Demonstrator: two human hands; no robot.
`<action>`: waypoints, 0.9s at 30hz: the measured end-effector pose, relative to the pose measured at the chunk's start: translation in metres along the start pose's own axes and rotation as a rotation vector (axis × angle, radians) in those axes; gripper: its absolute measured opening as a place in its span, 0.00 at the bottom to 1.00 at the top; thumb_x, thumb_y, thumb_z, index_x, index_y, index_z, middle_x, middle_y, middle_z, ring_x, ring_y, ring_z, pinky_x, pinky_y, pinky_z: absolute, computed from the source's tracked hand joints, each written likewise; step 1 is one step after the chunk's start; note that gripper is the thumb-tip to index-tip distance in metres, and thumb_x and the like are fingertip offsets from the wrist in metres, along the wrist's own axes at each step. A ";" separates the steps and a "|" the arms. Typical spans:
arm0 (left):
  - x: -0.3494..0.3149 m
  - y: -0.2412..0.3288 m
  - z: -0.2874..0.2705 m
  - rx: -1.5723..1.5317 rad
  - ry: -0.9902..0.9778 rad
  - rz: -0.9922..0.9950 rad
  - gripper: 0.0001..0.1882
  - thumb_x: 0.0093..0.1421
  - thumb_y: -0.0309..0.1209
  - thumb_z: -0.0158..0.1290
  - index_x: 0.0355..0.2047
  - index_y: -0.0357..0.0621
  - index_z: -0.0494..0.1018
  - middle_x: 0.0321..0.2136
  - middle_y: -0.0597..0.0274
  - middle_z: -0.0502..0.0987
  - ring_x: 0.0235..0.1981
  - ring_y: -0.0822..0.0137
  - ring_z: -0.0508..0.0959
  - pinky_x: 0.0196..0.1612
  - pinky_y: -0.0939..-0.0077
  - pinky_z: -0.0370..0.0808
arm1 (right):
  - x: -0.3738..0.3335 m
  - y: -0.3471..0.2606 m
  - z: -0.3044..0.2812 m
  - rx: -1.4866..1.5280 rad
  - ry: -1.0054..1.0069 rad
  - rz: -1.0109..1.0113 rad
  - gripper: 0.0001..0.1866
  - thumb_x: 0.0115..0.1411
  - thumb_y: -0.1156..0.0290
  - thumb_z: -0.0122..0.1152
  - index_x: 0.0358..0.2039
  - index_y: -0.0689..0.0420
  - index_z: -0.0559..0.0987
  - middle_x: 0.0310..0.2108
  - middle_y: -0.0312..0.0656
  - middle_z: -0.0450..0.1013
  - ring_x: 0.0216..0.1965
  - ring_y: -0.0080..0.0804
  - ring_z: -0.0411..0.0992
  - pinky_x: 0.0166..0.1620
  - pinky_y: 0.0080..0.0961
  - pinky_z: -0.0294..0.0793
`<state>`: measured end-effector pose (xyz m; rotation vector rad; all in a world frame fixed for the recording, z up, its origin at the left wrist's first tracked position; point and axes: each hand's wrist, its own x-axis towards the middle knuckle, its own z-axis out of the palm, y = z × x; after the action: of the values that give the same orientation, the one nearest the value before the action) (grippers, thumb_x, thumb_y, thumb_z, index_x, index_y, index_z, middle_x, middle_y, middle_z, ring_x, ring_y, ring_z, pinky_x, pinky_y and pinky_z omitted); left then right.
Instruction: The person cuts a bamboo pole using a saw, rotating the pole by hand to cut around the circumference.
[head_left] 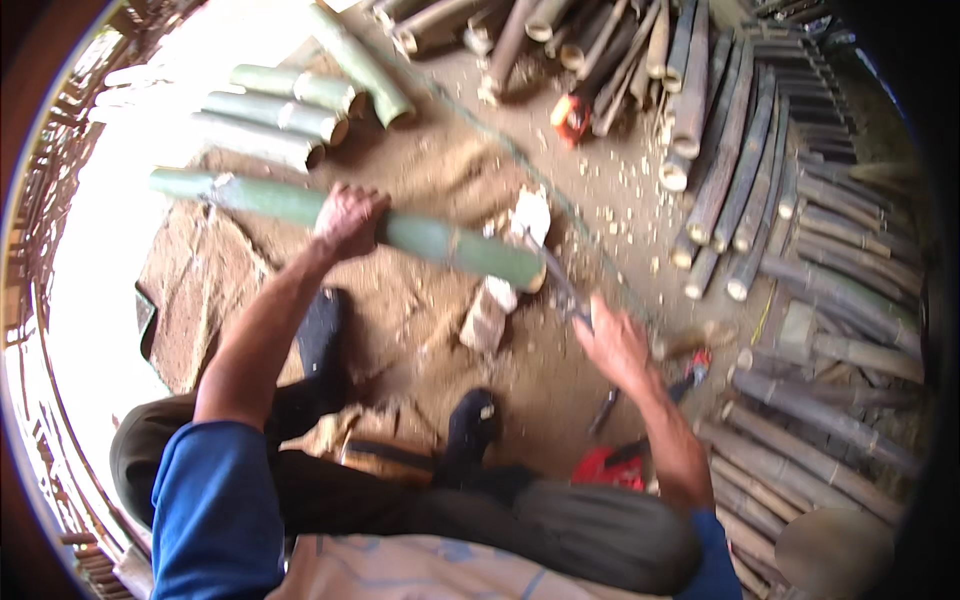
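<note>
My left hand (352, 220) is wrapped over the middle of a thick green bamboo pole (440, 244), which slants down from the upper left to its cut end on the right. In my right hand (617, 345) is a long narrow knife (562, 278). Its blade reaches up past the pole's right end and appears to touch or lie just beside it. A pale block (484, 322) lies under that end, and a whitish lump (531, 213) sits just beyond it.
Short green bamboo pieces (275, 112) lie at the upper left. Stacked brown bamboo poles (745, 160) line the far and right sides. An orange tool (571, 120) lies at the back, a red object (608, 468) near my right knee. Chips dot the floor (610, 225).
</note>
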<state>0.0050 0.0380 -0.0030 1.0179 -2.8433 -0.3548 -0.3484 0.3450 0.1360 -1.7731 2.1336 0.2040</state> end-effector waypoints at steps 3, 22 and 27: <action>-0.009 -0.002 0.004 0.000 0.033 0.000 0.23 0.43 0.26 0.69 0.42 0.48 0.76 0.41 0.57 0.81 0.49 0.52 0.81 0.58 0.54 0.72 | 0.003 -0.049 -0.046 0.240 0.289 -0.153 0.14 0.74 0.66 0.61 0.47 0.64 0.71 0.29 0.55 0.81 0.24 0.47 0.82 0.26 0.38 0.81; -0.016 0.011 0.019 0.062 0.281 0.052 0.26 0.44 0.29 0.70 0.45 0.47 0.75 0.42 0.54 0.79 0.48 0.49 0.78 0.57 0.51 0.70 | 0.018 0.002 0.008 0.166 -0.150 0.177 0.19 0.74 0.59 0.61 0.48 0.63 0.71 0.28 0.58 0.82 0.31 0.53 0.85 0.29 0.47 0.83; 0.001 0.007 -0.019 0.038 -0.191 -0.031 0.41 0.36 0.37 0.77 0.54 0.52 0.75 0.48 0.56 0.80 0.57 0.54 0.79 0.62 0.54 0.68 | 0.021 -0.008 -0.014 0.176 0.096 0.010 0.20 0.73 0.58 0.62 0.49 0.63 0.71 0.29 0.60 0.82 0.30 0.60 0.83 0.31 0.49 0.83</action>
<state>0.0033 0.0390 0.0168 1.0911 -3.0167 -0.4247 -0.3463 0.3193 0.1427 -1.7029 2.1527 -0.0656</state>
